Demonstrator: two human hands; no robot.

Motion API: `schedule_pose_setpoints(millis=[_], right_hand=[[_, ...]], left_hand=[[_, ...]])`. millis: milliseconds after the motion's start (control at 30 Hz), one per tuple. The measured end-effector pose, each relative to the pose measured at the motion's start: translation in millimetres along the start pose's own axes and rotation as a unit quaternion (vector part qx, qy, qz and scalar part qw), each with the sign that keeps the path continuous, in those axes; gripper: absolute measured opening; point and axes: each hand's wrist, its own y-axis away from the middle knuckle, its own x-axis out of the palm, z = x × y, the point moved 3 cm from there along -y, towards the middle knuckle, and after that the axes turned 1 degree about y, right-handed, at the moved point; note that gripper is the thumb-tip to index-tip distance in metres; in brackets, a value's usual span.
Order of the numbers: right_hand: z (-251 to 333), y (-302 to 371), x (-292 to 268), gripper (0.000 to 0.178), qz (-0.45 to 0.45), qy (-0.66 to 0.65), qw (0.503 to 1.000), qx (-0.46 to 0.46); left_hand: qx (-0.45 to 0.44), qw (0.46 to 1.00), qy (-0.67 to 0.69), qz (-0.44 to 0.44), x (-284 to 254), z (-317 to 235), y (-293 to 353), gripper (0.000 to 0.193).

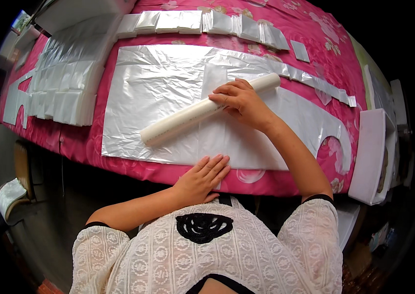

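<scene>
A large translucent plastic apron or bag sheet (153, 73) lies spread on the pink table cover, with a rounded cut-out at its right end. Across it, slanting from lower left to upper right, rests a white plastic pipe (178, 121). My right hand (241, 102) grips the pipe right of its middle, fingers over the top and thumb on the near side. Near the table's front edge my left hand (202, 177) lies flat, fingers together and stretched out on the sheet's near edge. Nothing shows in it.
Folded plastic packets (178, 22) line the far side. A thick stack of folded plastic sheets (65, 83) lies at the left. One small packet (299, 51) and a strip of flat pieces (315, 82) lie far right. A white box (369, 152) stands beyond the right edge.
</scene>
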Motion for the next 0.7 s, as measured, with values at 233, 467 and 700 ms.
schedule_pose_setpoints(millis=[233, 467, 700], right_hand=[[-43.3, -57.8, 7.6, 0.053, -0.049, 0.044, 0.998, 0.019], [-25.2, -54.2, 0.6, 0.046, -0.136, 0.053, 0.988, 0.044], [51.3, 32.0, 12.0, 0.043, 0.056, -0.115, 0.992, -0.004]], left_hand=[[0.004, 1.000, -0.021, -0.019, 7.1, -0.5, 1.4, 0.077], [0.062, 0.996, -0.035, -0.056, 3.9, 6.8, 6.6, 0.066], [0.111, 0.989, 0.088, -0.043, -9.4, 31.4, 28.8, 0.058]])
